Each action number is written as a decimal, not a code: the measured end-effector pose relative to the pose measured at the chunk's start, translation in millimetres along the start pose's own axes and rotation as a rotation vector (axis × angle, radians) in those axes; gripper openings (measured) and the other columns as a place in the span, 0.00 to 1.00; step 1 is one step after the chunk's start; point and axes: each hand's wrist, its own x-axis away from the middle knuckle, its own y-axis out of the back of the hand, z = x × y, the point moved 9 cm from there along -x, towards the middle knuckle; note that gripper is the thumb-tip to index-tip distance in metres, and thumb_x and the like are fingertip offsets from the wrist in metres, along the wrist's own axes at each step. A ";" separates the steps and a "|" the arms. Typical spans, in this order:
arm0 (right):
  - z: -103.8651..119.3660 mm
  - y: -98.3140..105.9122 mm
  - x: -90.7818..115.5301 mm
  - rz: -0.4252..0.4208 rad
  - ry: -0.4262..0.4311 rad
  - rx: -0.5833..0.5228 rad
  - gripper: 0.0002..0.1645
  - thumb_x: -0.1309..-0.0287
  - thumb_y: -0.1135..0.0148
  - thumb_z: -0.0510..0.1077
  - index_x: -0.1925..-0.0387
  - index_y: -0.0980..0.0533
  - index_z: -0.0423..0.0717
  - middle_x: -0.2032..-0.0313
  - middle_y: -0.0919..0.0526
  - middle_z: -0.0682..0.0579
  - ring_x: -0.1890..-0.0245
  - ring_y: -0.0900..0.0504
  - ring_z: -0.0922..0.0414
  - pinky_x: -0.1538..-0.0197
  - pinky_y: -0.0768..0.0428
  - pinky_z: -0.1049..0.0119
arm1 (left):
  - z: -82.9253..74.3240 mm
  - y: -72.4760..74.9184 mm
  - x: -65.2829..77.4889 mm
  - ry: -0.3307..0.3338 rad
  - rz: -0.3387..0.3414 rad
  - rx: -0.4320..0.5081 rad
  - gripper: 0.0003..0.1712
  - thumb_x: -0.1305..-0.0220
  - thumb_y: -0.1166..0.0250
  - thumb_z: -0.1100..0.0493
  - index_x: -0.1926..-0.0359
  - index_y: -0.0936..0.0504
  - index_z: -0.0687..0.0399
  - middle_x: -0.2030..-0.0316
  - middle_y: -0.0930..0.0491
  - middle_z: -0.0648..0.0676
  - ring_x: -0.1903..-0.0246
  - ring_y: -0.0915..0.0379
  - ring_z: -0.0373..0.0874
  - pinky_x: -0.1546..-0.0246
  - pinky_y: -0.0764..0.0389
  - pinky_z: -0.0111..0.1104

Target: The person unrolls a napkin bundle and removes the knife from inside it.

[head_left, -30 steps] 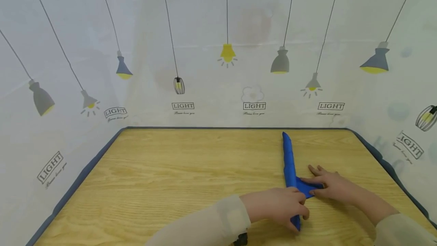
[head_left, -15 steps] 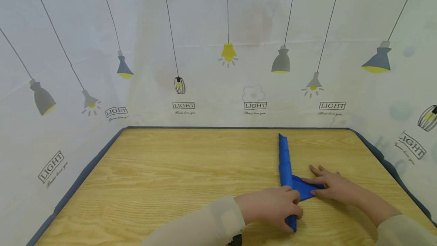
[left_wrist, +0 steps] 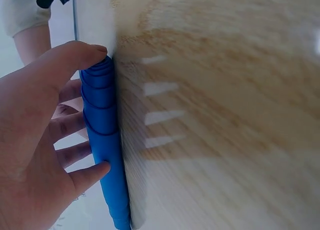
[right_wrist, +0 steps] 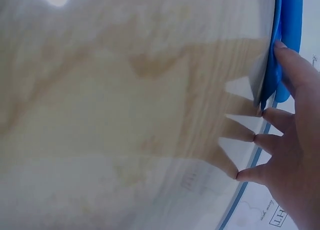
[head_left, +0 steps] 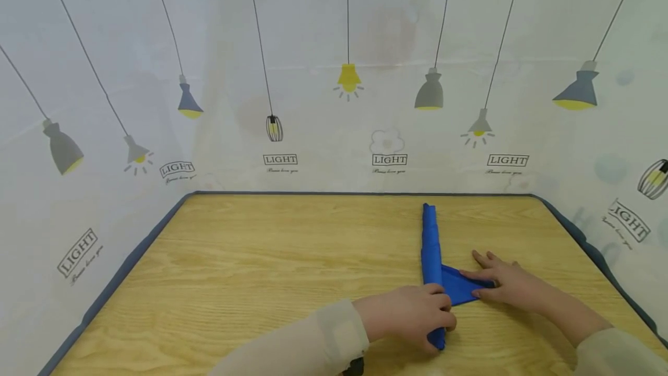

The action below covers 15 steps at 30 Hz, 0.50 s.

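Observation:
A blue sheet rolled into a long tube (head_left: 430,248) lies on the table, pointing away from me. From its right side a flat pointed flap (head_left: 459,286) of the same sheet sticks out. My left hand (head_left: 417,315) curls over the near part of the tube. In the left wrist view the thumb is at the tube's layered end, and the fingers (left_wrist: 92,175) lie along its side. My right hand (head_left: 514,286) rests with spread fingers at the flap's tip. In the right wrist view its thumb (right_wrist: 295,67) touches the flap, and several fingertips stand on the shiny tabletop.
The wood-patterned table (head_left: 261,260) reaches back to a pale wall covering (head_left: 313,28) printed with hanging lamps. A dark blue edge strip (head_left: 115,283) runs along the table's left, back and right sides. Both forearms wear light sleeves (head_left: 297,341).
My left hand and the tube have moved left, away from the right hand. More of the flat flap shows between them. The right hand has stayed in place at its tip.

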 end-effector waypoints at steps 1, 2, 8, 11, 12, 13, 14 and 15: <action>-0.2 -0.2 -0.2 0.000 -0.005 0.005 0.34 0.41 0.38 0.63 0.37 0.25 0.53 0.32 0.44 0.27 0.35 0.51 0.23 0.50 0.52 0.18 | 0.4 -0.3 0.7 0.000 0.004 0.000 0.27 0.37 0.40 0.33 0.40 0.26 0.31 0.43 0.33 0.38 0.39 0.43 0.35 0.40 0.41 0.24; -0.4 -0.4 -0.4 -0.003 -0.011 0.010 0.34 0.41 0.38 0.63 0.37 0.25 0.52 0.32 0.44 0.27 0.35 0.50 0.23 0.50 0.51 0.18 | 0.8 -0.6 1.3 0.001 0.007 0.002 0.26 0.37 0.40 0.34 0.40 0.25 0.30 0.43 0.33 0.39 0.39 0.43 0.36 0.40 0.41 0.24; 0.5 -2.9 0.2 -0.016 -0.048 0.024 0.35 0.42 0.37 0.63 0.37 0.25 0.51 0.33 0.42 0.26 0.36 0.48 0.22 0.51 0.46 0.20 | 3.5 -1.5 6.4 0.013 -0.002 -0.011 0.24 0.38 0.38 0.35 0.42 0.23 0.32 0.43 0.33 0.40 0.40 0.43 0.36 0.40 0.41 0.23; 1.7 -4.7 1.5 -0.014 -0.075 0.015 0.36 0.42 0.37 0.63 0.37 0.25 0.49 0.33 0.42 0.26 0.36 0.49 0.22 0.50 0.46 0.21 | 3.7 -2.0 9.9 0.013 -0.017 -0.043 0.25 0.38 0.37 0.35 0.42 0.23 0.33 0.43 0.32 0.41 0.39 0.43 0.37 0.40 0.41 0.23; 2.4 -4.9 1.9 -0.015 -0.084 0.014 0.37 0.43 0.36 0.63 0.37 0.25 0.49 0.33 0.43 0.26 0.36 0.49 0.23 0.50 0.46 0.21 | 3.9 -2.1 11.2 0.014 -0.020 -0.043 0.25 0.38 0.37 0.36 0.42 0.23 0.33 0.42 0.32 0.41 0.38 0.43 0.37 0.40 0.41 0.23; 3.1 -5.1 2.3 -0.016 -0.092 0.011 0.36 0.43 0.36 0.63 0.37 0.25 0.48 0.33 0.43 0.26 0.35 0.49 0.23 0.50 0.46 0.21 | 4.3 -2.6 12.4 0.014 -0.022 -0.044 0.25 0.38 0.37 0.36 0.42 0.23 0.33 0.42 0.32 0.41 0.38 0.43 0.38 0.39 0.42 0.23; 4.4 -4.7 2.7 -0.018 -0.096 0.010 0.37 0.43 0.36 0.63 0.38 0.25 0.48 0.33 0.42 0.26 0.36 0.49 0.22 0.50 0.45 0.21 | 4.4 -2.8 13.6 0.013 -0.024 -0.043 0.25 0.39 0.36 0.36 0.42 0.23 0.34 0.42 0.32 0.41 0.38 0.43 0.38 0.39 0.42 0.23; 5.9 -4.4 3.1 -0.022 -0.098 0.010 0.36 0.43 0.36 0.63 0.38 0.24 0.47 0.33 0.42 0.25 0.36 0.49 0.22 0.50 0.44 0.22 | 5.4 -3.2 14.7 0.014 -0.024 -0.034 0.25 0.39 0.36 0.36 0.42 0.23 0.34 0.41 0.33 0.41 0.38 0.43 0.38 0.39 0.43 0.23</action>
